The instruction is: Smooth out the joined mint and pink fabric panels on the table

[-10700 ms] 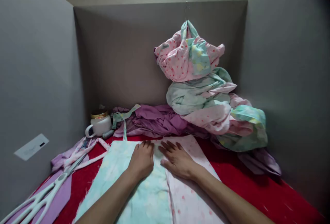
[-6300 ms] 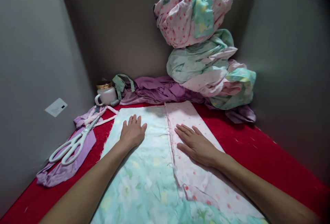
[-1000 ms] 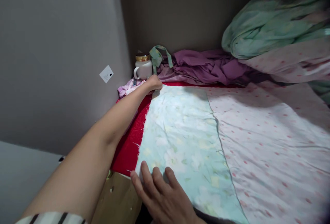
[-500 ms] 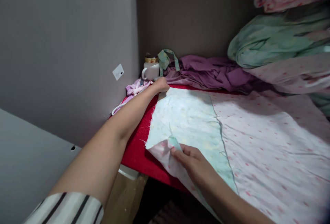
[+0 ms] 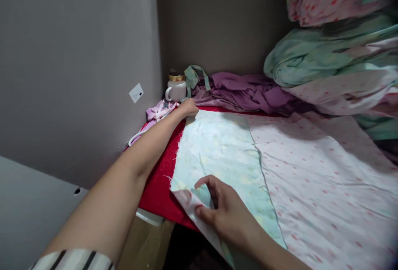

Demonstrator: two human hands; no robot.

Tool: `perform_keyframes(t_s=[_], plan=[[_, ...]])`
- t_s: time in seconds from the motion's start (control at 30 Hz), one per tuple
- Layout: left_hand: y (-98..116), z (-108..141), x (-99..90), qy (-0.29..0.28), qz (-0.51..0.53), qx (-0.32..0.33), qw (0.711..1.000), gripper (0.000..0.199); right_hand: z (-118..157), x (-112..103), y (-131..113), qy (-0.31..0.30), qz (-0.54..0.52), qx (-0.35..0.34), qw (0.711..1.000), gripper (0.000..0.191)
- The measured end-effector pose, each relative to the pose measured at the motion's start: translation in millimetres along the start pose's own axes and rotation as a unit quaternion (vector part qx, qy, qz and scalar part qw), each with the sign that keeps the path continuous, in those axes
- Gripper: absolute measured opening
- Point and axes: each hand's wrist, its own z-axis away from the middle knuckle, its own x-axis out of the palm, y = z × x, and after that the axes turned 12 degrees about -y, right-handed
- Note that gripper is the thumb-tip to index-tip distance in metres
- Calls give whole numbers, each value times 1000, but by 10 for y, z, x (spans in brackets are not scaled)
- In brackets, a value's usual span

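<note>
From your head camera, the mint floral fabric (image 5: 217, 154) lies flat on the red table (image 5: 158, 183) across the middle of the frame, joined along a seam to the pink dotted fabric (image 5: 326, 178) at its right. Your left hand (image 5: 189, 107) sits above center, fingers curled on the mint piece's far left corner, though you cannot tell if they pinch it. Your right hand (image 5: 224, 210) is at lower center, thumb and fingers loosely bent and pinching the near left corner, where the pink underside is turned up. At upper center, just beyond your left hand, a white mug (image 5: 175, 89) stands beside purple cloth (image 5: 245, 91). A heap of bundled fabric (image 5: 336, 54) fills the upper right.
</note>
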Motion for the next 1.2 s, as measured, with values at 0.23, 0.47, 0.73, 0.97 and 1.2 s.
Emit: perform_keyframes(t_s=[0.23,0.47,0.73,0.97,1.2], plan=[[-2,-27,7,-5,-3,-11,1000,29,138,281,196,131,446,-247,850,70],[18,-9,18,2,-3,-5,1000,30,114,478,362,200,543,-367,728,36],[20,-7,10,-1,-2,-15,1000,30,140,208,63,47,136,-73,987,23],[39,38,1,-5,8,-21,1000,29,7,184,9,53,177,6,983,25],[17,103,-51,-3,35,-5,999,25,30,271,-63,-73,261,8,962,16]])
